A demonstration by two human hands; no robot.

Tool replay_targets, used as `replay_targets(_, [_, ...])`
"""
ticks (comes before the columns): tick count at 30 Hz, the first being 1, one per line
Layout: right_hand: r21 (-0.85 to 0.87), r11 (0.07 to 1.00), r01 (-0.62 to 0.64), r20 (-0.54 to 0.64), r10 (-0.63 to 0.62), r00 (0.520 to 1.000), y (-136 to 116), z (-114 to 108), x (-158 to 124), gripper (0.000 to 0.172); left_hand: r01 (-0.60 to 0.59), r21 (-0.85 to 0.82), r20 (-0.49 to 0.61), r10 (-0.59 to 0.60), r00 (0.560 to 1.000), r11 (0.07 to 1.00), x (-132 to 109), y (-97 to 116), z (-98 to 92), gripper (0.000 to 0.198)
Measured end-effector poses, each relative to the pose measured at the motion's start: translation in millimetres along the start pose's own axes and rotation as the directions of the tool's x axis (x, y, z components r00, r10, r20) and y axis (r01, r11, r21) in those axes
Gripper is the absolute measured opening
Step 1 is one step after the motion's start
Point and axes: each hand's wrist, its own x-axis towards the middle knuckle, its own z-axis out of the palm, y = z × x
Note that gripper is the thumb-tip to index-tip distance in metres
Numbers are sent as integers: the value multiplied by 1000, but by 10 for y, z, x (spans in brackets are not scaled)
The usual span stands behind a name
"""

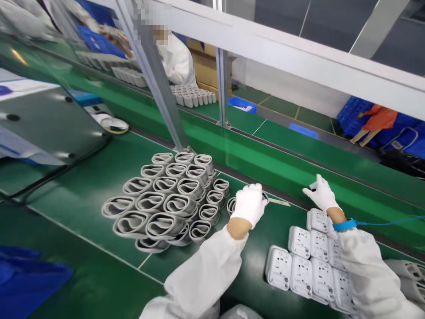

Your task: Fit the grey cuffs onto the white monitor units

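Your gloved left hand [249, 204] grips a grey looped band [231, 205] in closed fingers, beside the stacked bands [159, 199] for easy reach; your right hand [321, 193], fingers wide and empty, hangs above the white plastic modules [312, 261], its blue wrist strap [343, 225] grounding you.

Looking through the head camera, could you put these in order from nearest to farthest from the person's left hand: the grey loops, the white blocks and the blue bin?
From the left hand:
1. Grey loops: right beside it, to its left on the green belt.
2. White blocks: to its right on the belt.
3. Blue bin: far ahead, beyond the clear panel.
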Motion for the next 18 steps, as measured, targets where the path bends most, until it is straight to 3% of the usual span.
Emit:
replay_targets(2, [106, 967, 230, 101, -240, 965, -303, 178, -194, 87, 2, 76, -1, -2, 1000, 997, -159, -150, 96, 56])
replay_targets(4, [255, 877, 408, 221, -464, 858, -620, 404, -387, 78, 2, 144, -9, -1, 1000, 990, -273, -224, 202, 61])
replay_targets(6, [393, 785, 479, 273, -597, 755, -870, 618, -541, 64, 4, 193, -22, 0, 1000, 981, -344, -249, 301, 56])
replay_targets(8, [489, 730, 476, 261, -644, 719, -1007, 773, -642, 52, -8, 219, -29, 15, 999, 976, -387, -264, 377, 50])
replay_targets(10, [555, 709, 436, 232, -635, 737, -1050, 862, -683, 44, -29, 234, -36, 39, 999, 972, -413, -288, 417, 47])
replay_targets(13, [634, 708, 311, 207, -543, 814, -1077, 928, -644, 35, -42, 243, -58, 58, 997, 969, -435, -334, 415, 46])
replay_targets(16, [716, 691, 93, 204, -335, 920, -1154, 958, -504, 31, -46, 235, -95, 70, 993, 971, -444, -366, 398, 42])
replay_targets(18, [785, 617, -58, 226, -198, 954, -1185, 922, -392, 24, -76, 223, -105, 102, 989, 972, -448, -385, 415, 42])
